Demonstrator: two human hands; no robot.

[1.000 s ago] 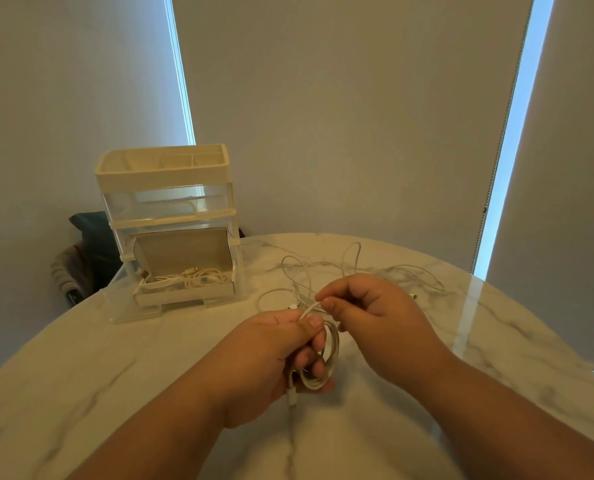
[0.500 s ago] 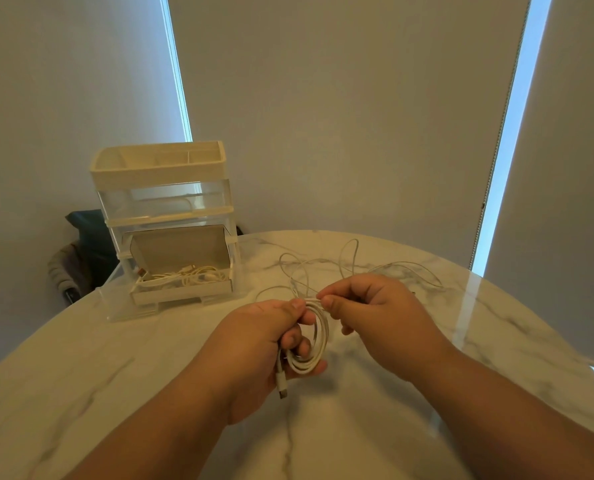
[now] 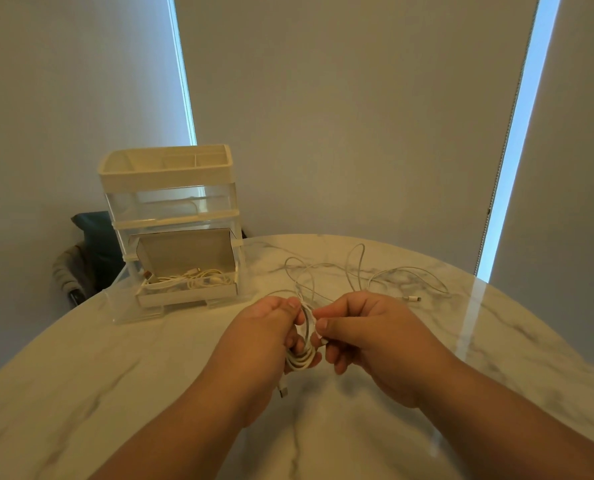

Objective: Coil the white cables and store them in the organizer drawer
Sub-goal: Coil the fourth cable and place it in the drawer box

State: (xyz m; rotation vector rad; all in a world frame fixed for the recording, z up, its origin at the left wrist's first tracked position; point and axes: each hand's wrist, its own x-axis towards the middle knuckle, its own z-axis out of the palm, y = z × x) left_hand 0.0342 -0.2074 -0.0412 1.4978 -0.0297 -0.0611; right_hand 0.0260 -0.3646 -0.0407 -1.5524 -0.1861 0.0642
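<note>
Grey blinds (image 3: 357, 116) behind a round marble table (image 3: 81, 393).

The table (image 3: 122, 393) under the left hand (image 3: 261, 348) looks like polished marble: glossy, white with grey veins, mirroring window light to the right of the right hand (image 3: 375, 344). The coiled cable (image 3: 300, 363) between them has a smooth, white, plastic-looking sheath. Beyond the left hand, the organizer (image 3: 171, 202) is clear glossy plastic with matt cream trim. The blinds (image 3: 357, 116) look like matt cloth.
</note>
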